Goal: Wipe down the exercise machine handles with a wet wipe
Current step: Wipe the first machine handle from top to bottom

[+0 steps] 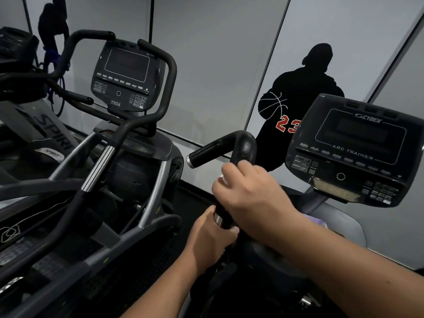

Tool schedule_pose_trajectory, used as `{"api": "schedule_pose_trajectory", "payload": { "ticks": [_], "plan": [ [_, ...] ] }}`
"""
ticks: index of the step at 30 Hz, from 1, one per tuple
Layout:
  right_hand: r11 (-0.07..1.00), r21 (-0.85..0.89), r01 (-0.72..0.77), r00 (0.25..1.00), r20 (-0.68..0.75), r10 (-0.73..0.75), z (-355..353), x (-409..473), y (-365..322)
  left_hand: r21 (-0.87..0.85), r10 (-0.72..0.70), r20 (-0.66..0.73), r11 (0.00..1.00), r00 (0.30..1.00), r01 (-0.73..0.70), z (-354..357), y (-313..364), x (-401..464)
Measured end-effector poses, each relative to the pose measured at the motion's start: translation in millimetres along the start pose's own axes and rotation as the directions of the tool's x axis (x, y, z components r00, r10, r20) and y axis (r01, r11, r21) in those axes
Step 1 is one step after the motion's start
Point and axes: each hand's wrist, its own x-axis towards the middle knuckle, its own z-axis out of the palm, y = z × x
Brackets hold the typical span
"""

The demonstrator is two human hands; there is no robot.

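From the head camera I see my right hand point(250, 193) wrapped around the black handle point(243, 150) of the Cybex Arc Trainer, just below its bend; its grip is closed on the bar, and a sliver of white wet wipe point(224, 180) shows by the fingers, pressed against the handle; the bend above the hand glistens with small droplets. My left hand point(212, 235) sits lower on the same bar, its grip closed around the shaft at the silver collar point(218, 220); the two hands lie near each other, one above the other. The short end of the handle juts left, capped by a silver ring point(189, 160). The Arc Trainer console point(358, 148) stands to the right, screen dark; a second machine with a 750A console point(125, 76) stands to the left; a basketball player silhouette point(305, 92) marked 23 is on the wall behind.
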Motion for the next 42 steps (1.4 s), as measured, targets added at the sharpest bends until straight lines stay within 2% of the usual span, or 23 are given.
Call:
{"api": "schedule_pose_trajectory", "payload": {
  "ticks": [2,4,6,9,11,13,15,16,19,20,22,24,26,29,32,35,38,40,42],
  "plan": [
    [0.995,0.006,0.100,0.994,0.047,-0.100,7,-9,-17,0.087,0.094,0.010,0.992,0.996,-0.094,-2,-6,-2],
    [0.974,0.002,0.226,0.971,0.086,-0.225,11,-18,-27,0.081,0.077,0.031,0.994,0.997,-0.079,-4,-2,-4],
    [0.983,0.014,0.181,0.980,0.084,-0.182,5,-8,-9,-0.006,-0.012,0.056,1.000,0.998,0.012,-1,-1,-1],
    [0.999,0.027,0.037,0.999,0.018,-0.038,-8,10,15,-0.019,-0.096,-0.038,0.995,0.995,0.095,0,0,2],
    [0.995,0.023,0.097,0.994,0.041,-0.098,-4,2,3,0.015,-0.011,-0.008,1.000,1.000,0.011,-2,1,-2],
    [0.968,0.015,0.251,0.962,0.104,-0.251,6,-15,-21,0.097,0.105,0.037,0.989,0.994,-0.108,-6,1,-5],
    [0.953,0.021,0.301,0.941,0.153,-0.301,6,-16,-19,0.113,0.127,0.011,0.985,0.992,-0.127,-6,1,-6],
    [0.967,0.024,0.255,0.957,0.138,-0.256,2,-8,-9,0.084,0.100,-0.021,0.992,0.995,-0.098,-4,2,-4],
    [0.999,0.030,0.043,0.998,0.039,-0.044,-11,17,26,-0.033,-0.107,-0.054,0.994,0.993,0.106,-1,3,0],
    [0.999,0.035,0.018,1.000,0.024,-0.018,-13,18,27,-0.028,-0.120,-0.059,0.993,0.991,0.119,0,1,1],
    [0.994,0.062,0.095,0.995,0.032,-0.097,-6,5,10,0.041,-0.047,-0.022,0.998,0.999,0.048,-2,1,-1],
    [0.963,0.091,0.253,0.963,0.073,-0.260,6,-20,-16,0.107,0.042,0.037,0.993,0.998,-0.046,-2,1,-2],
    [0.944,0.103,0.313,0.942,0.096,-0.323,12,-31,-17,0.079,-0.010,0.050,0.997,0.999,0.006,-1,7,-2],
    [0.983,0.120,0.141,0.990,-0.016,-0.140,8,-12,18,0.096,-0.099,-0.035,0.990,0.994,0.102,1,7,3],
    [0.994,0.100,-0.036,0.997,-0.070,0.043,3,8,36,0.035,-0.124,-0.037,0.992,0.992,0.125,-1,8,-1],
    [0.975,0.115,-0.190,0.976,-0.088,0.201,4,16,49,0.012,-0.136,-0.038,0.991,0.990,0.137,-1,10,-2],
    [0.898,0.245,-0.366,0.911,-0.105,0.400,4,21,67,-0.033,-0.162,-0.024,0.986,0.987,0.161,-2,14,-4],
    [0.882,0.307,-0.358,0.914,-0.079,0.398,5,19,67,-0.043,-0.172,-0.015,0.984,0.985,0.171,-2,14,-6],
    [0.901,0.299,-0.316,0.934,-0.070,0.350,8,12,58,-0.029,-0.170,-0.034,0.985,0.985,0.169,-2,15,-5]
  ]
}}
